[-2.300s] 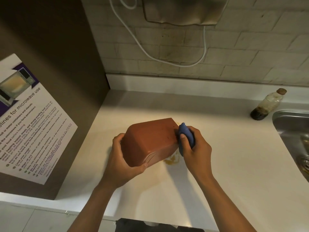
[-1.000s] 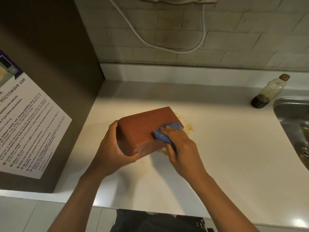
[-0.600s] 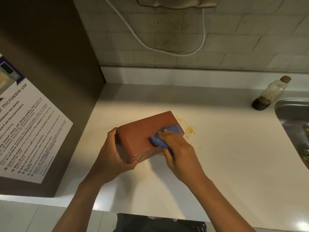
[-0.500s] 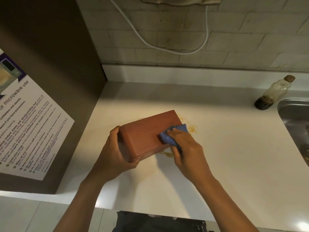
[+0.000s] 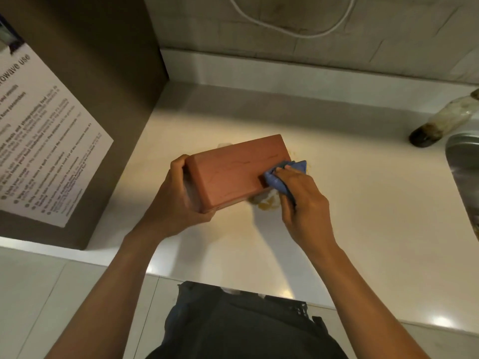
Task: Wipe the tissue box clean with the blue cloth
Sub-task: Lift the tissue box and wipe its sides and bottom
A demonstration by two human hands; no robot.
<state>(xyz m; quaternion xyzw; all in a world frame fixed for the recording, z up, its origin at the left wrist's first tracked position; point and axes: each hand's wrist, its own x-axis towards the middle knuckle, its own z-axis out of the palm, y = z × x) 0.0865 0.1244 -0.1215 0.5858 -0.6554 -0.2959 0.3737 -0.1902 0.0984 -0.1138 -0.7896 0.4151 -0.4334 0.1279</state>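
Head camera view, looking down on a pale kitchen counter [image 5: 350,229], described from left to right. At far left a brown cabinet side [image 5: 85,81] carries a white printed notice [image 5: 44,151] about microwave use; its small text is too blurred to read. Near the counter's middle, the left hand [image 5: 176,203] grips the left end of a reddish-brown tissue box [image 5: 233,172], fingers curled around it, holding it tilted with its near edge raised off the surface. No opening or tissues show on the faces turned toward the camera. The right hand [image 5: 303,203] pinches a bunched blue cloth [image 5: 282,174] and presses it against the box's right end. Yellowish-brown stains [image 5: 264,203] mark the counter just beneath and behind that end. On the tiled wall above, a white cable [image 5: 293,32] hangs in a loop. At far right a clear bottle [image 5: 445,123] with dark liquid at its bottom stands beside the rim of a steel sink [image 5: 464,172]; what the basin holds cannot be made out.
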